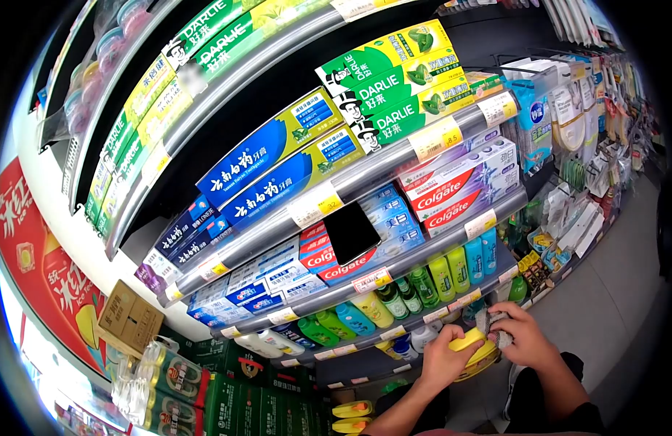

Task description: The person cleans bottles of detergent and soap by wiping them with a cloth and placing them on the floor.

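Low at the right, in front of the bottom shelves, my left hand (446, 357) is closed round a yellow object (468, 340), whose exact kind I cannot make out. Close beside it, my right hand (520, 336) grips a grey cloth (493, 327) with its fingers bent. The cloth lies against the right side of the yellow object. More yellow shows just below my hands. A black phone-like slab (352, 234) rests on the toothpaste boxes of the middle shelf.
Shelves hold Darlie boxes (405, 102), blue toothpaste boxes (278, 145), Colgate boxes (463, 185) and bottles (425, 287). Packaged goods hang at the right (568, 116). A cardboard box (129, 317) and green cartons (238, 403) stand lower left. Yellow items (352, 409) lie at the bottom.
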